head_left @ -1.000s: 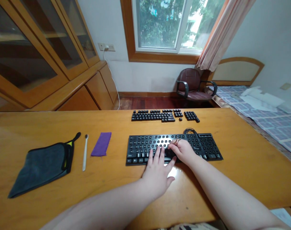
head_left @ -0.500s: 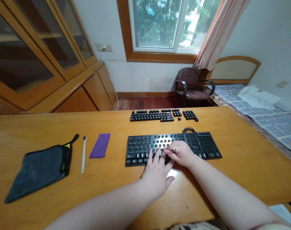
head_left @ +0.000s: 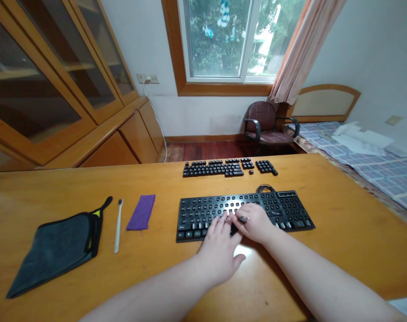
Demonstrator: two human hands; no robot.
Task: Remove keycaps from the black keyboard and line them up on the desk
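Note:
A black keyboard [head_left: 210,206] lies on the desk, most of its keys stripped down to bare stems. Keycaps remain at its lower left, and part of the bottom row is hidden under my hands. My left hand [head_left: 220,250] rests on the lower middle of it, palm down with fingers stretched out. Beside it, my right hand [head_left: 255,221] is closed in a pinch around a small dark tool with thin metal wires, probably a keycap puller [head_left: 242,220]. Its working end is hidden by the fingers. Behind the keyboard, loose black keycaps [head_left: 211,170] lie in keyboard order.
On the left of the desk [head_left: 149,277] are a grey cloth pouch [head_left: 62,241], a white toothbrush [head_left: 118,228] and a purple cloth [head_left: 141,212]. A coiled cable [head_left: 265,188] sits behind the keyboard. Farther off stand a chair [head_left: 263,123] and a bed [head_left: 367,156].
The whole scene sits slightly lower in the picture as the head view has tipped up. My left fingers have drawn closer together. My right hand keeps its pinch over the keyboard.

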